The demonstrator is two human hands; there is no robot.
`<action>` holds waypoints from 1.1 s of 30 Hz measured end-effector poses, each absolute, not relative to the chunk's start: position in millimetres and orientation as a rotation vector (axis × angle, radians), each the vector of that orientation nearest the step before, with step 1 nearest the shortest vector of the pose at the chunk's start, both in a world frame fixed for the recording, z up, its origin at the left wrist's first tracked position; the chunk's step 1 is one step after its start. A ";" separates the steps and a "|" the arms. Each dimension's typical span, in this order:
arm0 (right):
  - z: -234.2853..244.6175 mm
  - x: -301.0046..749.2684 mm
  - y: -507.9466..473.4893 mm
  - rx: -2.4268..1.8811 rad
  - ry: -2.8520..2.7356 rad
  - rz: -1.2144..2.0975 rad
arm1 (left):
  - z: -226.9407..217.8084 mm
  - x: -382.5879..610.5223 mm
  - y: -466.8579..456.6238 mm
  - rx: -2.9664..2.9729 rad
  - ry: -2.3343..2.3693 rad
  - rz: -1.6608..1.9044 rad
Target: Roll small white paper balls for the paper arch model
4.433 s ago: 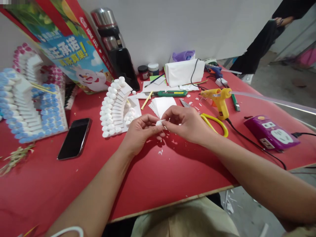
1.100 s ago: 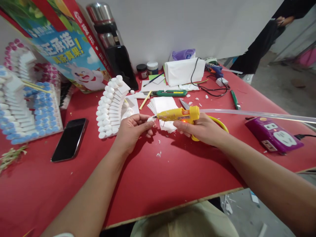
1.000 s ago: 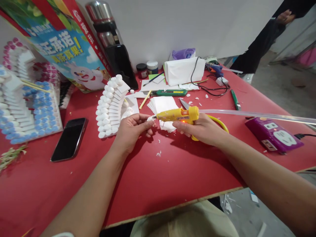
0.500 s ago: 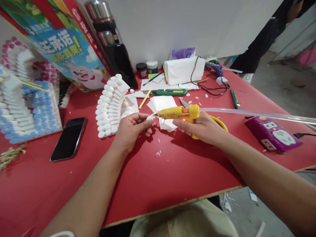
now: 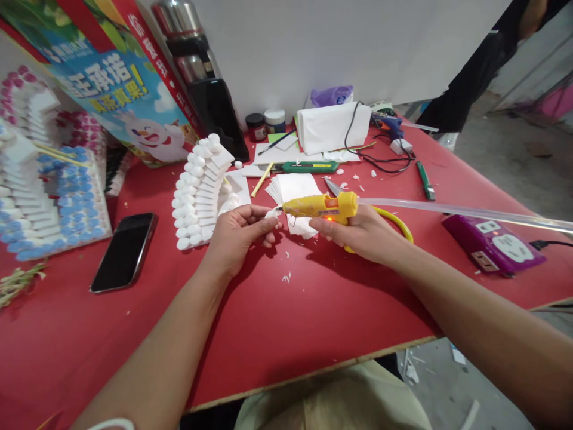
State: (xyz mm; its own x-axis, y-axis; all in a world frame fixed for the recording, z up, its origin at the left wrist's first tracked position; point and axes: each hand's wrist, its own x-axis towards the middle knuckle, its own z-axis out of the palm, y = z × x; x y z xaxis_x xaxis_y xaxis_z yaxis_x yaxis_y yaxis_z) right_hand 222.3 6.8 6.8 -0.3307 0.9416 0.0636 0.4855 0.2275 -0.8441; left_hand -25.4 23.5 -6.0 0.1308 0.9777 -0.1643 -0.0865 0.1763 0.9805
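Phone (image 5: 123,252) lies flat on the red table (image 5: 268,352), clear of the left forearm; low risk. White model (image 5: 194,194), an arc of slats edged with rounded white pieces, stands just behind the left hand (image 5: 237,236); a careless knuckle or wrist could nudge it. Left hand pinches a small white piece (image 5: 272,213) between thumb and index finger, other fingers curled below. Piece is out at the fingertips, above the table, nozzle tip right at it; can't tell whether it's touching. Main hazard is here: thumb and finger look very close to a likely hot tip, so a slip or too much glue could burn skin or stick the piece to it. Loose shavings (image 5: 286,278) on the table could cling to wet glue. Card stack (image 5: 298,186) is fanned out behind and partly under the gun; a drip could mark it. Glue gun (image 5: 320,206) has its orange light lit; right hand (image 5: 369,233) is wrapped around its handle, trigger squeeze not visible. Scissors (image 5: 398,222) lie behind that hand, could snag. Long clear glue stick (image 5: 447,207) juts out the back; bumping it would swing the tip.
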 end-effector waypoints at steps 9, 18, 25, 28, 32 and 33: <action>3.0 225.2 8.0 -1.298 -1.941 0.979 | -7.6 -25.2 23.6 1.062 1.121 1.057; 2.3 224.2 9.2 -1.345 -1.912 0.959 | -6.3 -24.7 24.6 1.041 1.125 1.072; 15.5 229.2 10.0 -1.334 -1.798 1.011 | -6.6 -24.7 23.5 1.041 1.122 1.064; 24.7 239.0 11.5 -1.421 -1.690 0.950 | -6.7 -25.3 22.7 1.037 1.108 1.063; 17.5 268.7 19.5 -1.703 -1.487 0.666 | -6.5 -23.9 21.4 1.039 1.079 1.042; 11.6 277.9 22.7 -1.773 -1.450 0.618 | -6.3 -23.2 21.0 1.038 1.071 1.037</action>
State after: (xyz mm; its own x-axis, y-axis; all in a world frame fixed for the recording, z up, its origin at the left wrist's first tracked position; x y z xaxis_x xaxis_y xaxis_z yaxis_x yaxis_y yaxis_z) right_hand 277.9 22.7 11.6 0.2419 0.9661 0.0907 0.6037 -0.0767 -0.7935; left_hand -23.2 21.0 -6.3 0.1627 0.9725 -0.1666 -0.1347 0.1891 0.9727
